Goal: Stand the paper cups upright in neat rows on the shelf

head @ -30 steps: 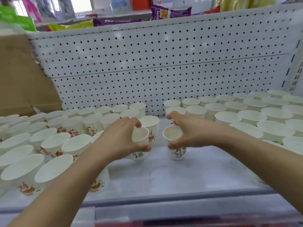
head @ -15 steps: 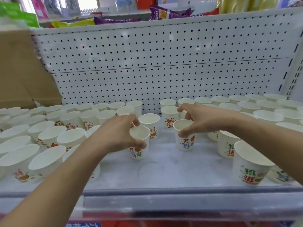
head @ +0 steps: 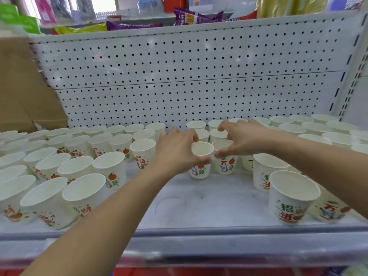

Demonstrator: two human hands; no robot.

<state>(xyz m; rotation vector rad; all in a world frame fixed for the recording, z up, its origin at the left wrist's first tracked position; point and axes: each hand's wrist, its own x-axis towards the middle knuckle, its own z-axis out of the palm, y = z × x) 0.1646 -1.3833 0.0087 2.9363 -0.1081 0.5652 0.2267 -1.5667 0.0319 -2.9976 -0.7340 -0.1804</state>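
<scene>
**White shop shelf, two hands gripping a pair of paper cups at its middle**

White metal shelf fills the view, with its grey front lip nearest the camera. Two bare forearms reach in over that lip from the lower corners.

At the front right corner stands an upright green-lettered cup. Just beside it, a blurred cup appears to lie on its side.

Along the front left edge, the left group of cups stands upright in loose, crowded rows that run back to the rear edge. These cups are white inside, with orange fruit and red characters printed outside.

Between the two sides, a bare strip of shelf leads back from the front edge. About midway along it two cups stand upright side by side, rims touching.

The left hand grips the left cup, thumb on the near wall under the rim and fingers curled over the far side. The right hand holds the right cup the same way, thumb pressed to the near wall and fingers arched over the rim.

Beyond the hands, the right group of cups stands in tidier rows reaching the rear right corner.

Behind everything rises a white pegboard panel. A brown cardboard box sits at the rear left corner against it. Above the panel, purple and yellow snack packets lie on a higher shelf.
</scene>
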